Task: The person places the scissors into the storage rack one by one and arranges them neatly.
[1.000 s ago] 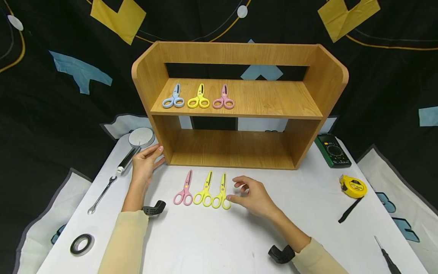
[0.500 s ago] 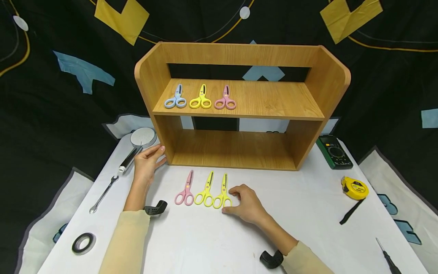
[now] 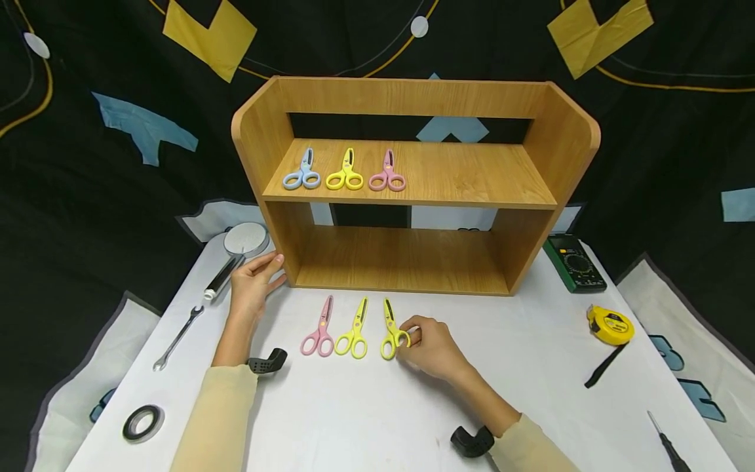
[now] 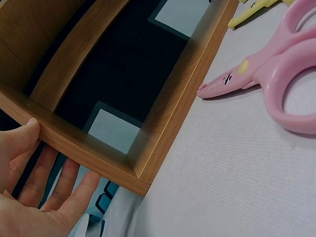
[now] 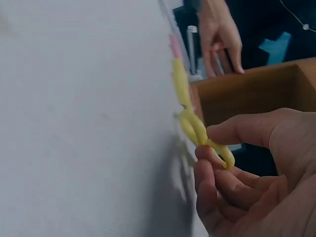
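The right hand (image 3: 433,347) pinches the handle loops of the yellow scissors (image 3: 390,331), thumb on one side and curled fingers (image 5: 213,178) on the other, as the right wrist view confirms. The scissors lie on the white table (image 3: 366,419) in front of the wooden shelf unit (image 3: 413,190); the handle end appears slightly raised in the pinch, while the blade tip points away from the grip toward the shelf's lower opening.

Handling judgement: the item is a small plastic-handled pair, likely light and stiff, so it needs little grip force. The smooth loops may rotate in a two-finger pinch. The soundest hold is at the loops, where the grip now sits; the closed blades beyond it are narrow and give less purchase.

Just beside the grip, on its left, lie a second yellow pair (image 3: 352,328) and a pink pair (image 3: 320,328), close enough to be nudged.

The left hand (image 3: 253,285) holds nothing; its fingers (image 4: 59,185) rest straight against the shelf unit's lower left corner, bracing it.
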`<state>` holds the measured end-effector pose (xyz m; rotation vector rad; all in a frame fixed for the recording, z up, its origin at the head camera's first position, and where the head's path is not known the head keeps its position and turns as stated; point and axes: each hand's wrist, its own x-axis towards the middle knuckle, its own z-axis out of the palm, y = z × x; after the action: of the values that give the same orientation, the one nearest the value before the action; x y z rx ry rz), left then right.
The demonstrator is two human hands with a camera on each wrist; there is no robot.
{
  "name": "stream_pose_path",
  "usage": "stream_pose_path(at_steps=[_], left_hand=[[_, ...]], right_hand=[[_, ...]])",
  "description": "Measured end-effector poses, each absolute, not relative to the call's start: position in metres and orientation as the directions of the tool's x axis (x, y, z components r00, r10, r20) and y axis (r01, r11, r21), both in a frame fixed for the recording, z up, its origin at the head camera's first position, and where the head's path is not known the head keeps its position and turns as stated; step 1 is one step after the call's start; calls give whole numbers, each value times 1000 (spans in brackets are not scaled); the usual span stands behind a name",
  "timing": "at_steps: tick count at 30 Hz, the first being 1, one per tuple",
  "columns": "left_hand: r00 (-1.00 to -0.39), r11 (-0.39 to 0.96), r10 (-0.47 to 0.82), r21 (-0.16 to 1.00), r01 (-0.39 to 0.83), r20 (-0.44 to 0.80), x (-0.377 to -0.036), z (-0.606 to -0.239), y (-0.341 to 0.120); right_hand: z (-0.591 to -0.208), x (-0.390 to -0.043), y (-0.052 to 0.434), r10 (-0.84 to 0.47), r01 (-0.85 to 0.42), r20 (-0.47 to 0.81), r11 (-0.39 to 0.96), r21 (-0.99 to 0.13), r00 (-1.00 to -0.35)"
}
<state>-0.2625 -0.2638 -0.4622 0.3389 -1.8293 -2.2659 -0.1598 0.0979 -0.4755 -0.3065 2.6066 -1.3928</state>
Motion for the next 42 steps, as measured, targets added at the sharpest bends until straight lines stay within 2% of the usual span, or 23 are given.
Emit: stream_pose_path(at_steps=[4, 9, 15, 19, 23, 28, 35, 42], left_hand=[[-951, -210, -302, 978, 5, -60, -261, -462, -265], [-953, -213, -299, 977, 8, -58, -261, -461, -265], [-951, -212, -305, 977, 23, -44, -261, -462, -264], [-953, -215, -302, 976, 26, -41, -262, -462, -263], [-952, -210, -303, 977, 29, -37, -261, -461, -262], [-950, -220, -310, 975, 26, -44, -261, -460, -264], [-950, -230, -309, 973, 25, -49, -262, -461, -267], [-952, -213, -304, 977, 24, -43, -262, -461, -264]], right_hand=[[-461, -159, 107, -252, -49, -86, 486, -873, -964], [-425, -150, 121, -269, -62, -64, 433, -899, -961], [-360, -142, 143, -323, -144, 25, 350, -925, -946], [-315, -147, 159, -301, -228, 127, 330, -916, -945], [-278, -166, 170, -203, -246, 175, 403, -882, -963], [-252, -206, 165, -100, -230, 208, 466, -854, -973], [-239, -261, 154, -37, -151, 154, 521, -840, -987], [-241, -284, 148, -35, -80, 73, 528, -845, -997]])
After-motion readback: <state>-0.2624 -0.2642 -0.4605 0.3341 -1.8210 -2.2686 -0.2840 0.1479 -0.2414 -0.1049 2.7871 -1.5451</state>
